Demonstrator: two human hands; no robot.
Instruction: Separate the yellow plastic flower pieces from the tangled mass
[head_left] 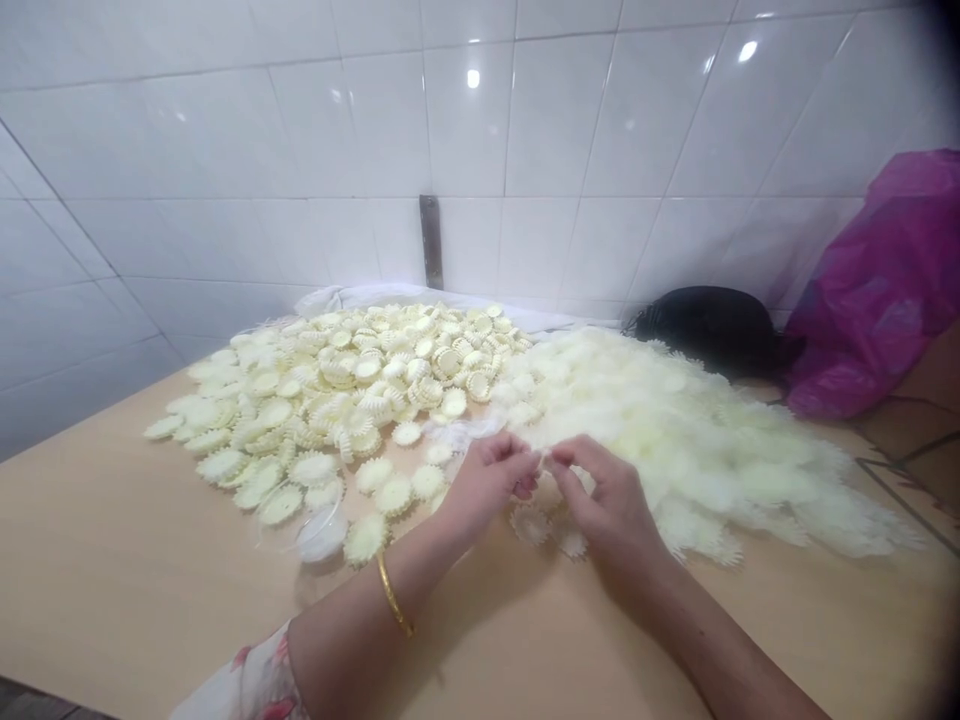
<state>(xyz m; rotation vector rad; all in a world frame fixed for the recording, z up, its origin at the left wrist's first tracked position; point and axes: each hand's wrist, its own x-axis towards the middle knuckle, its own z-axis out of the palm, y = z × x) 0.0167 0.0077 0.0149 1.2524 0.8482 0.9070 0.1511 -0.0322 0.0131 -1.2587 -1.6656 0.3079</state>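
My left hand (491, 480) and my right hand (607, 500) meet fingertip to fingertip above the front of the table. Both are pinched closed around something small and whitish, too tiny and blurred to name. Beneath and between them lie a few pale, thin discs with toothed edges (531, 523). Left of my hands spreads a heap of cream-coloured shallow round pieces with crimped rims (367, 368). To the right is a pile of thin, translucent, pale yellow toothed pieces (697, 440). A small white spool-like thing with loose thread (322, 533) rests near my left forearm.
The wooden table (120, 560) stands against a white tiled wall (465, 120). A white plastic sheet (375, 294) runs behind the heaps. A black rounded object (705, 325) and a magenta plastic bag (877, 290) are at the back right. A dark strip (430, 240) leans upright on the wall.
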